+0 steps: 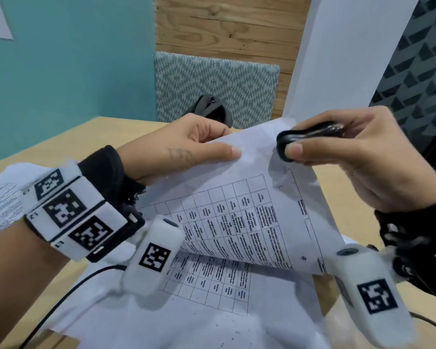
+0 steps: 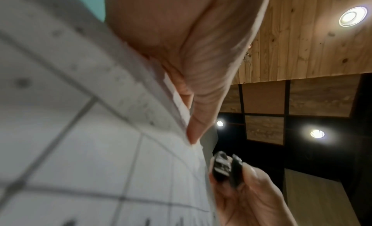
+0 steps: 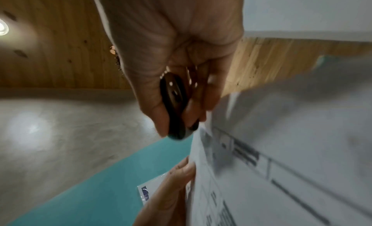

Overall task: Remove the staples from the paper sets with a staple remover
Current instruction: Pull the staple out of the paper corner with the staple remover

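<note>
A stapled paper set (image 1: 249, 212) printed with a table is lifted off the desk, its lower sheets hanging below. My left hand (image 1: 186, 144) pinches its top edge, thumb on the front. My right hand (image 1: 358, 157) grips a black staple remover (image 1: 305, 137), squeezed between thumb and fingers, right at the set's top right corner. In the left wrist view the remover (image 2: 227, 170) sits beside the paper edge (image 2: 193, 149). The right wrist view shows the remover (image 3: 175, 108) touching the paper (image 3: 261, 149). No staple is visible.
More printed sheets (image 1: 0, 205) lie on the wooden desk (image 1: 61, 137) at the left and below the lifted set. A black cable (image 1: 61, 298) crosses the near desk. A white board (image 1: 337, 46) stands at the back right, and a dark object (image 1: 212, 107) rests behind the desk.
</note>
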A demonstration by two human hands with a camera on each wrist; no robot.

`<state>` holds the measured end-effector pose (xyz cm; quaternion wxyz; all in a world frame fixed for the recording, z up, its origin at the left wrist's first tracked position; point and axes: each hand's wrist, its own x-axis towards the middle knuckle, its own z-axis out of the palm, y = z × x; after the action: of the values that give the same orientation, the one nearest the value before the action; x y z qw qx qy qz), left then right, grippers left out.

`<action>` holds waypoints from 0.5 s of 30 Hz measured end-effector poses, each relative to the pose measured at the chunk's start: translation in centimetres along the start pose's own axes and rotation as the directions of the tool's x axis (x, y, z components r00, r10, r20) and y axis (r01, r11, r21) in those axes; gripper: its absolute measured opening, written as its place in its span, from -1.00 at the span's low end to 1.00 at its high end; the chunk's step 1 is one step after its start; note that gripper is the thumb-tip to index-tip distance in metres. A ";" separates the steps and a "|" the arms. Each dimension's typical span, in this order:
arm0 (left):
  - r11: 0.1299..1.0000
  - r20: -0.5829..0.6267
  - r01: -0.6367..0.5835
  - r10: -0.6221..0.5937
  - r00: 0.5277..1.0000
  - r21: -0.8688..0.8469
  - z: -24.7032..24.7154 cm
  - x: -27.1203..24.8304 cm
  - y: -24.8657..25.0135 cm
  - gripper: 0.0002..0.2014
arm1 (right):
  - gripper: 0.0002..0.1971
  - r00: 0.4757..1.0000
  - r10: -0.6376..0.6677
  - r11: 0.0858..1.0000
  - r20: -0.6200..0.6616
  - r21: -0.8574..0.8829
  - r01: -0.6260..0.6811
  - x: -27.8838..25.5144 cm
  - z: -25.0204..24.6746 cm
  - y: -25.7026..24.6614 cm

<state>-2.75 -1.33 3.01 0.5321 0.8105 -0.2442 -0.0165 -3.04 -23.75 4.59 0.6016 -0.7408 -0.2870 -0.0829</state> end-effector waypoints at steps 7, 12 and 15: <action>0.997 0.003 0.065 -0.065 0.998 -0.051 -1.1 0.5 -0.5 -0.76 | -0.55 0.954 0.205 0.926 0.220 -0.359 -0.116 -0.8 0.3 -1.2; 0.999 -0.114 0.040 -0.040 0.993 -0.007 -1.0 0.8 -0.9 -0.80 | -0.56 0.961 0.189 0.911 0.199 -0.400 -0.096 -0.7 0.4 -1.2; 0.999 -0.187 0.010 0.000 0.982 0.053 -0.5 0.9 -0.9 -0.77 | -0.47 0.969 0.179 0.916 0.168 -0.387 -0.102 -0.4 0.0 -0.4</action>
<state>-1.48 -1.02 2.64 0.5309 0.8229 -0.1916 0.0650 -3.55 -23.82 4.78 0.4211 -0.8655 -0.2708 -0.0180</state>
